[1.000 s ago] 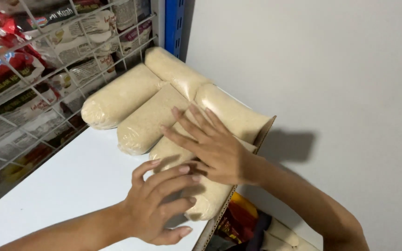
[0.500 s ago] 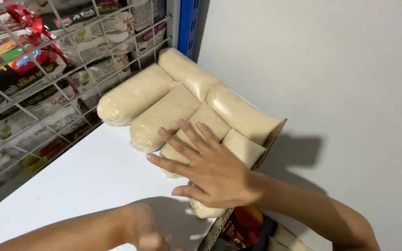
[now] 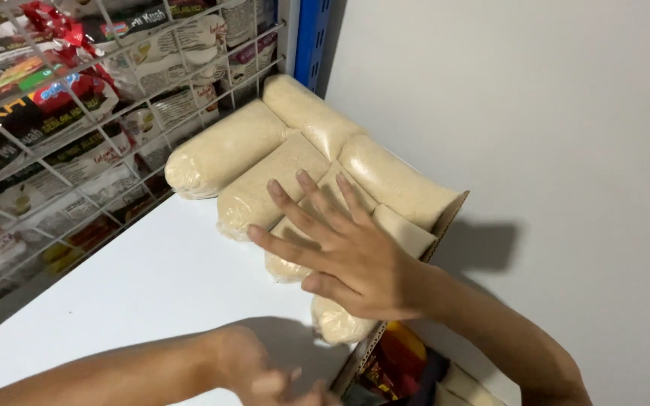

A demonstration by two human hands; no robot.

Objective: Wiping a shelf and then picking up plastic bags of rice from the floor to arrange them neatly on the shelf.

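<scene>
a person's right hand [image 3: 344, 252] lies flat with fingers spread on a row of clear tube-shaped bags of tan grain [image 3: 295, 173] packed along the back of a white shelf [image 3: 137, 293], beside a wire rack [image 3: 77, 135] of snack packets, while the left hand [image 3: 265, 380], blurred at the frame's lower edge, is well apart from the right, and whether it is gripping anything cannot be told. the front bag [image 3: 332, 322] bulges at the shelf's open cardboard edge [image 3: 408, 293]. with only a flat palm steadying the row, it looks likely to roll off.
</scene>
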